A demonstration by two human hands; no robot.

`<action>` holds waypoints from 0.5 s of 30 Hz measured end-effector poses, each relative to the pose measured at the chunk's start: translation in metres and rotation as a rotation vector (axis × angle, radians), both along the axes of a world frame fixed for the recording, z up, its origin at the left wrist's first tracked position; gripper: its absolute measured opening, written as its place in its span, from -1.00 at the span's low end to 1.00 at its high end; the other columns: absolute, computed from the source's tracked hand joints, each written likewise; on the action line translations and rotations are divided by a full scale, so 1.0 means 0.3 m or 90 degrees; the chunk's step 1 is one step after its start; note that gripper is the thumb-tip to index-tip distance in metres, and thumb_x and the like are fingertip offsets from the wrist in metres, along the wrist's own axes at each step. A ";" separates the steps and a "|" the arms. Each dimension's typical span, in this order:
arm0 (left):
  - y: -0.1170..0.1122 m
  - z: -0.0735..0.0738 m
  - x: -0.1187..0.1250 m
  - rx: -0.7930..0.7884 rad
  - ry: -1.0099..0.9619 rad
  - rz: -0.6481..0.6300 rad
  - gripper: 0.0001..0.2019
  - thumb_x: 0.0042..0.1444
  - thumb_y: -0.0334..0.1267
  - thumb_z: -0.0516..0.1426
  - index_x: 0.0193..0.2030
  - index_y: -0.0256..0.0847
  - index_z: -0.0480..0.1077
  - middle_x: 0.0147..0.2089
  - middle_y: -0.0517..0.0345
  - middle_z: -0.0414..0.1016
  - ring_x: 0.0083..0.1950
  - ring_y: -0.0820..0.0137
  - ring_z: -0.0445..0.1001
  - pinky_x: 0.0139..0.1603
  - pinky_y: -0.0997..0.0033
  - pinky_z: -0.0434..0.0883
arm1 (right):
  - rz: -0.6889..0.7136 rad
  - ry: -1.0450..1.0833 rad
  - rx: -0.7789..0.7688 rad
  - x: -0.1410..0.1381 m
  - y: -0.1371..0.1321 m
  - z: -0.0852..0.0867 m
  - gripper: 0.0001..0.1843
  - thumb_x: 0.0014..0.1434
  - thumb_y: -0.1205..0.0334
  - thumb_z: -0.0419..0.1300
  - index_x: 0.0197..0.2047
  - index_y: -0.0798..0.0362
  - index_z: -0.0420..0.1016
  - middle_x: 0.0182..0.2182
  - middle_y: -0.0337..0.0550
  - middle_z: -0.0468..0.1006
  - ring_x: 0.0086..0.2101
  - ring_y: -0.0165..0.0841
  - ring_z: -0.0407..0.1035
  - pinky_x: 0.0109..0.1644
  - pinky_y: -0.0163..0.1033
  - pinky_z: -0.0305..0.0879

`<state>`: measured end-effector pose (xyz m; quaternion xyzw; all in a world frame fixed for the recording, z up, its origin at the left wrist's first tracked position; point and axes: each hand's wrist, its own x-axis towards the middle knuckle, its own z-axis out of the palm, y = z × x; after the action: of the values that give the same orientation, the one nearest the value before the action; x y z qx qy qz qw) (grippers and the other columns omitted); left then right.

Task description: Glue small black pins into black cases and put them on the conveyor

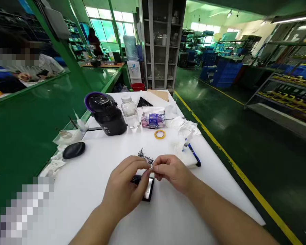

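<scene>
My left hand and my right hand meet above the white table, fingertips pinched together on a tiny part that is too small to name. Under them lies a small flat black-framed piece with a shiny face. Just beyond my fingers sits a little heap of small dark parts. Both hands are closed in a pinch.
Further back stand a black jug with a purple lid, a clear bottle, a plastic packet, a yellow tape ring, crumpled tissue, a blue-handled tool and a black oval stone. A person sits far left.
</scene>
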<state>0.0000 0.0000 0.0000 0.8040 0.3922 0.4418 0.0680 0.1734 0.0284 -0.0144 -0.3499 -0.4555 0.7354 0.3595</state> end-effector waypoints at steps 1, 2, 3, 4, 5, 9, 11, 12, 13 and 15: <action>-0.001 -0.004 -0.001 0.001 0.001 -0.002 -0.83 0.14 -0.57 0.14 -0.21 -0.22 0.37 -0.27 0.13 0.47 -0.22 0.49 0.44 -0.21 0.49 0.42 | 0.001 0.002 -0.001 0.002 0.001 -0.002 -0.87 -0.06 0.22 0.26 -0.47 0.12 0.47 -0.58 -0.27 0.42 -0.48 -0.44 0.27 -0.32 -0.26 0.17; -0.001 -0.008 -0.001 0.002 0.003 -0.004 -0.83 0.14 -0.56 0.15 -0.21 -0.22 0.38 -0.27 0.14 0.47 -0.22 0.49 0.45 -0.21 0.48 0.43 | 0.002 0.004 -0.001 0.004 0.002 -0.003 -0.88 -0.06 0.23 0.26 -0.47 0.11 0.47 -0.58 -0.27 0.42 -0.48 -0.44 0.27 -0.32 -0.26 0.17; -0.002 -0.012 -0.001 0.002 0.005 -0.006 -0.83 0.14 -0.56 0.15 -0.21 -0.22 0.38 -0.27 0.14 0.47 -0.23 0.48 0.45 -0.21 0.47 0.43 | 0.004 0.006 -0.001 0.006 0.004 -0.006 -0.88 -0.06 0.23 0.26 -0.47 0.11 0.46 -0.58 -0.27 0.42 -0.48 -0.44 0.27 -0.32 -0.26 0.18; -0.001 -0.016 -0.001 0.001 0.008 -0.008 -0.83 0.15 -0.56 0.15 -0.21 -0.21 0.38 -0.27 0.14 0.47 -0.23 0.48 0.45 -0.21 0.47 0.43 | 0.006 0.009 -0.001 0.007 0.006 -0.008 -0.88 -0.05 0.23 0.26 -0.46 0.11 0.46 -0.58 -0.27 0.42 -0.48 -0.44 0.27 -0.32 -0.26 0.18; 0.000 -0.020 0.000 -0.002 0.011 -0.010 -0.83 0.15 -0.56 0.14 -0.21 -0.21 0.38 -0.27 0.14 0.48 -0.24 0.48 0.46 -0.21 0.47 0.44 | 0.010 0.014 -0.001 0.008 0.008 -0.010 -0.88 -0.05 0.22 0.26 -0.46 0.11 0.46 -0.58 -0.27 0.42 -0.48 -0.44 0.27 -0.32 -0.26 0.18; 0.009 -0.010 -0.010 0.001 0.028 -0.006 -0.84 0.19 -0.53 0.11 -0.20 -0.19 0.38 -0.27 0.15 0.51 -0.23 0.46 0.48 -0.20 0.45 0.46 | 0.023 0.027 0.007 0.012 0.008 -0.008 -0.84 0.02 0.17 0.25 -0.42 0.11 0.47 -0.54 -0.25 0.43 -0.47 -0.44 0.27 -0.31 -0.26 0.20; 0.010 0.017 -0.032 0.012 0.029 0.049 -0.88 0.21 -0.47 0.12 -0.20 -0.17 0.40 -0.26 0.16 0.54 -0.22 0.44 0.50 -0.21 0.44 0.47 | 0.008 -0.048 0.091 0.014 -0.007 0.000 -0.81 0.09 0.14 0.24 -0.32 0.10 0.50 -0.43 -0.20 0.49 -0.40 -0.40 0.32 -0.25 -0.23 0.26; 0.007 0.036 -0.049 0.007 0.024 0.105 -0.91 0.22 -0.41 0.13 -0.21 -0.15 0.42 -0.24 0.17 0.55 -0.21 0.43 0.51 -0.26 0.46 0.47 | -0.001 -0.120 0.169 0.014 -0.019 0.004 -0.79 0.10 0.15 0.24 -0.23 0.09 0.51 -0.34 -0.17 0.52 -0.33 -0.36 0.36 -0.18 -0.19 0.29; 0.000 0.054 -0.069 -0.008 0.019 0.174 -0.94 0.22 -0.34 0.14 -0.23 -0.12 0.44 -0.21 0.18 0.57 -0.21 0.41 0.53 -0.34 0.49 0.45 | -0.004 -0.206 0.261 0.014 -0.032 0.005 -0.73 0.10 0.18 0.25 -0.13 0.08 0.51 -0.23 -0.12 0.53 -0.22 -0.31 0.38 -0.08 -0.15 0.31; -0.023 0.081 -0.111 -0.059 0.018 0.295 -0.92 0.22 -0.21 0.15 -0.26 -0.07 0.47 -0.14 0.21 0.59 -0.21 0.39 0.54 -0.56 0.53 0.36 | 0.030 -0.363 0.433 0.009 -0.063 -0.002 -0.48 0.04 0.21 0.31 0.09 0.09 0.43 0.00 -0.02 0.48 0.02 -0.19 0.32 0.14 -0.05 0.25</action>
<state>-0.0334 -0.0068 0.0242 0.6948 0.5870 0.4155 -0.0036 0.1761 0.0095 -0.0151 -0.3900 -0.7605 0.4256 0.2972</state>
